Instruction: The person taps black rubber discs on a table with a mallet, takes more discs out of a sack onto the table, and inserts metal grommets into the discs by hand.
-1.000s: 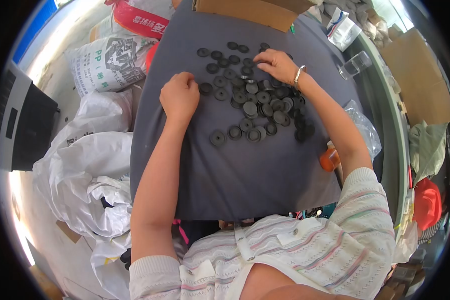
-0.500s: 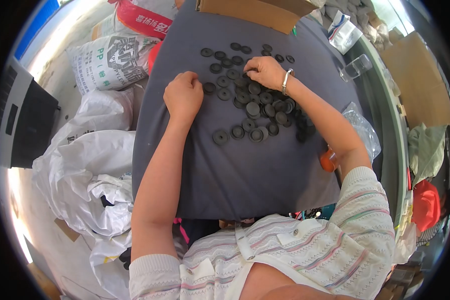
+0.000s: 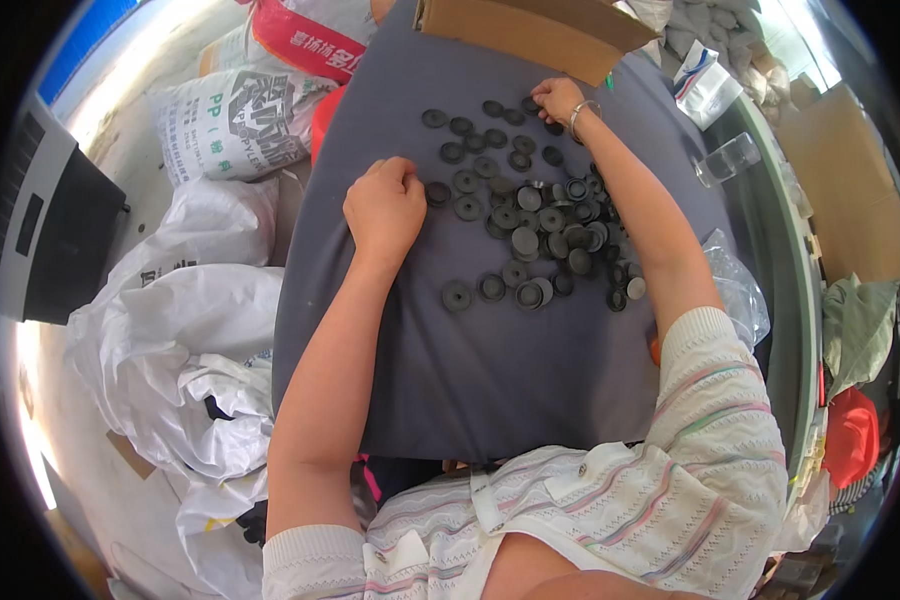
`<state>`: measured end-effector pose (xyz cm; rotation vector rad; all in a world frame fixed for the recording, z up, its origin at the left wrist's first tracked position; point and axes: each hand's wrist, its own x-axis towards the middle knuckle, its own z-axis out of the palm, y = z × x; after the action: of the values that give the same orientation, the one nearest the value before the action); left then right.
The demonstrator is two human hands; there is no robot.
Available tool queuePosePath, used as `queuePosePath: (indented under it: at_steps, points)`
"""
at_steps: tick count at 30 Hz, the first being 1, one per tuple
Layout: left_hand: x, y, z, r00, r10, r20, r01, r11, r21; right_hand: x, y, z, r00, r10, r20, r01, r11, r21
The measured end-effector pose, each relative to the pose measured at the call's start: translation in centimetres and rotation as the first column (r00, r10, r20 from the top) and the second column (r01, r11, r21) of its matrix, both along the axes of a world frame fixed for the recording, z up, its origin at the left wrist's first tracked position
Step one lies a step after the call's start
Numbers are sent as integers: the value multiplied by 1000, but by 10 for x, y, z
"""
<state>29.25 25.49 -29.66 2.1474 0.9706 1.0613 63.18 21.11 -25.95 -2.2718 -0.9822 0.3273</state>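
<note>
Many round black discs [image 3: 525,240] lie in a loose heap on the grey cloth [image 3: 510,380], with single ones spread toward the box. My left hand [image 3: 386,208] rests on the cloth at the left of the discs, its fingers curled beside one disc [image 3: 437,194]; whatever those fingers may hold is hidden. My right hand [image 3: 558,101], with a bracelet at the wrist, is at the far side of the discs. Its fingertips are pinched together at a black disc near the cardboard box.
An open cardboard box [image 3: 535,35] stands at the far edge. A clear plastic cup [image 3: 727,161] and a clear bag [image 3: 735,290] lie at the right. White sacks [image 3: 235,125] and a black and grey bin [image 3: 55,215] are at the left.
My right hand has moved from the heap to the far discs, uncovering discs beneath it. My left hand stays beside the same disc. The whole view has shifted slightly.
</note>
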Motion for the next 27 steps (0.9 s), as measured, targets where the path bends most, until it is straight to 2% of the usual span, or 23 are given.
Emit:
queuePosePath:
  at_steps: [1, 4, 6, 8, 10, 11, 12, 14, 17, 23, 26, 27]
  points:
    - [-1, -1, -1, 1000, -3, -3, 3, 1000, -3, -3, -2, -1, 999, 13, 47, -11, 999, -43]
    - [0, 2, -4, 999, 13, -31, -12, 1000, 28, -9, -17, 9, 922, 105, 373, -43, 984, -171]
    - [0, 2, -6, 1000, 9, -22, -8, 1000, 23, -30, -38, 23, 967, 192, 170, -171, 977, -131]
    - [0, 1, -6, 1000, 10, -16, -10, 1000, 18, -76, -67, 45, 952, 297, -77, -303, 949, -89]
    - [0, 0, -5, 1000, 14, -18, -13, 1000, 16, -77, -86, 21, 842, 537, 40, -535, 843, -57]
    - [0, -1, -4, 1000, 6, -16, -6, 1000, 9, -94, -94, 30, 849, 526, 54, -500, 832, -242]
    - [-1, -2, -2, 1000, 0, -14, 0, 1000, 4, -98, -100, 26, 786, 602, 138, -553, 785, -278]
    - [-1, -3, -1, 1000, -1, -13, 2, 1000, 7, -96, -102, 14, 738, 623, 259, -564, 780, -271]
    - [-1, -1, -2, 1000, 10, -14, -10, 1000, 14, -95, -99, 19, 936, 349, -41, -350, 911, -217]
    - [0, 0, -4, 1000, 16, -8, -15, 1000, 15, -96, -84, 18, 882, 467, 61, -435, 858, -274]
    - [0, 1, -4, 999, 14, -31, -14, 1000, 14, -113, -91, 21, 741, 510, 438, -343, 847, -406]
    - [0, 1, -3, 999, 15, -36, -15, 1000, 20, -120, -92, 23, 721, 521, 457, -386, 849, -360]
